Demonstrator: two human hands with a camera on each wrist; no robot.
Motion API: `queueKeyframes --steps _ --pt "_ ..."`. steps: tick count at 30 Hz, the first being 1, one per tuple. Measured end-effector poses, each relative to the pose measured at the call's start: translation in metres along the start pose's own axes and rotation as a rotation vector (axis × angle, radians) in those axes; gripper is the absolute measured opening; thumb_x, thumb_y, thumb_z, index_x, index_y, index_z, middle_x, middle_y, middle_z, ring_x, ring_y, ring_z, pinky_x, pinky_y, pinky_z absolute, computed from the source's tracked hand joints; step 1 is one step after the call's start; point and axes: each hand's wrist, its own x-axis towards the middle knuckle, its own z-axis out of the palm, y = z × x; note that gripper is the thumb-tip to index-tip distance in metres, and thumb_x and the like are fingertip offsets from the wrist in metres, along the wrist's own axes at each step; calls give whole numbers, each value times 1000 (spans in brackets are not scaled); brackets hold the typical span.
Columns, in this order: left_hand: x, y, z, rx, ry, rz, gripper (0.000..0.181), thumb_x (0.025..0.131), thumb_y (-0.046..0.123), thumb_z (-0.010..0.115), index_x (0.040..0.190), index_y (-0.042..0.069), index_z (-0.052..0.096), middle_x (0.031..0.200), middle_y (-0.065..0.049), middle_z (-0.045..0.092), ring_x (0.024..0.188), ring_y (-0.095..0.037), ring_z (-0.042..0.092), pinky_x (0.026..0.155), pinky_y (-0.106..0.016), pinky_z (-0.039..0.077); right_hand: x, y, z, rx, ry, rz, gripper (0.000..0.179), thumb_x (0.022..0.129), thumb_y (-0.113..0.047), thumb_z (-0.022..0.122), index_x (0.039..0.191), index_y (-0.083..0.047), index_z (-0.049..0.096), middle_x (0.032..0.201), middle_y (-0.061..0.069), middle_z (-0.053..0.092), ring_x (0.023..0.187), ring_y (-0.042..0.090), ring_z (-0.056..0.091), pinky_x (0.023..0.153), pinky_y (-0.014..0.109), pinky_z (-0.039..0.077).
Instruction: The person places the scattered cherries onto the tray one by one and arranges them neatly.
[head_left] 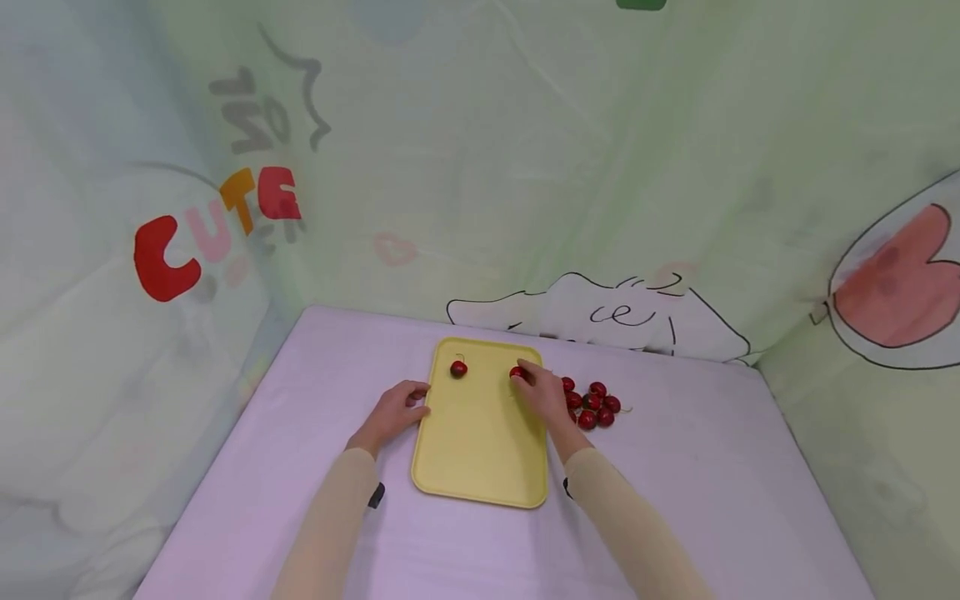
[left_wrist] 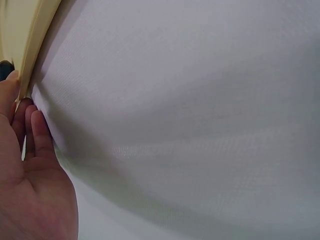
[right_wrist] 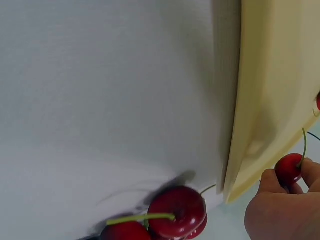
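Observation:
A yellow rectangular tray point(head_left: 480, 450) lies on the table. My left hand point(head_left: 393, 410) grips its left rim; in the left wrist view the thumb is over the edge and the fingers are against its outer side. Over the tray's upper right part, my right hand point(head_left: 546, 396) pinches a dark red cherry point(right_wrist: 288, 170) between thumb and fingers, its green stem pointing up. One other cherry point(head_left: 458, 368) rests on the tray near the upper left corner. To the right of the tray sits a pile of several cherries point(head_left: 588, 419), partly hidden by the right hand.
A pale lilac cloth point(head_left: 712, 500) covers the table. Printed fabric walls point(head_left: 465, 167) rise behind it and on both sides. Dark wrist devices point(head_left: 377, 496) show at both forearms.

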Motion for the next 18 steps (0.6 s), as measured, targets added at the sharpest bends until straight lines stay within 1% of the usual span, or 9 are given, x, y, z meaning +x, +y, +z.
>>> queueKeyframes --steps 5,10,12,13,18 --pt "1 0 1 -19 -17 2 44 92 16 70 133 7 57 122 -7 61 108 -22 55 99 -39 46 7 1 14 61 -20 15 44 95 -17 64 136 -1 57 136 20 56 129 37 48 108 49 38" --pt "0 0 1 -23 -16 -1 44 92 15 70 133 6 56 122 -8 61 107 -23 55 98 -40 46 18 5 33 28 -35 -44 44 96 -20 63 136 -2 56 135 18 57 127 34 50 107 46 40" --pt "-1 -1 1 -25 -9 -6 44 91 14 70 133 6 57 122 -8 60 107 -23 55 99 -40 47 20 3 39 20 -40 -64 44 96 -20 63 136 -3 57 134 17 58 127 34 50 106 46 40" --pt "-1 -1 1 -29 -7 -8 44 91 14 70 133 6 57 122 -8 61 108 -23 55 99 -40 46 21 -1 42 27 -45 -61 44 96 -19 63 136 -2 57 135 17 58 127 35 50 107 47 39" --pt "0 -3 2 -21 0 15 44 91 13 70 132 6 57 121 -8 61 107 -23 55 98 -39 47 23 -8 50 11 -25 -100 41 94 -15 64 132 0 59 132 18 60 125 36 52 106 48 40"
